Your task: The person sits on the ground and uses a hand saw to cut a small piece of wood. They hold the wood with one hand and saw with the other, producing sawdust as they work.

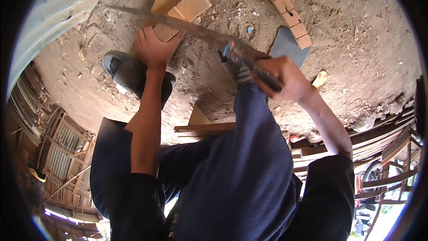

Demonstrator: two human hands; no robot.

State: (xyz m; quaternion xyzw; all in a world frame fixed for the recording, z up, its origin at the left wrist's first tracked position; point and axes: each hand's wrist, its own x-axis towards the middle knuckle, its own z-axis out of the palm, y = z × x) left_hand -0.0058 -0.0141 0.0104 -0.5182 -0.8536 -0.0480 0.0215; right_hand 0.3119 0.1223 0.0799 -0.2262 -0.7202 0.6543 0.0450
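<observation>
My right hand (285, 78) is closed round the dark handle of a handsaw (200, 31). The long, worn blade points up and to the left, blurred by motion, and passes over pale wooden pieces on the dirt. Just below the blade, my left hand (154, 48) grips a small wooden block (165, 31), its thumb stretched along one side. Part of that block is hidden by the hand and the blade. Beyond the blade lie a cut wooden block (191, 6) and a browner wooden piece (166, 0). Whether the teeth touch wood I cannot tell.
A row of wooden blocks (289, 15) lies at the right, beside a dark grey flat piece (290, 48). My black slipper (122, 69) is close to my left hand. Corrugated metal sheeting (53, 13) stands at the left. Boards (207, 127) lie behind my knee.
</observation>
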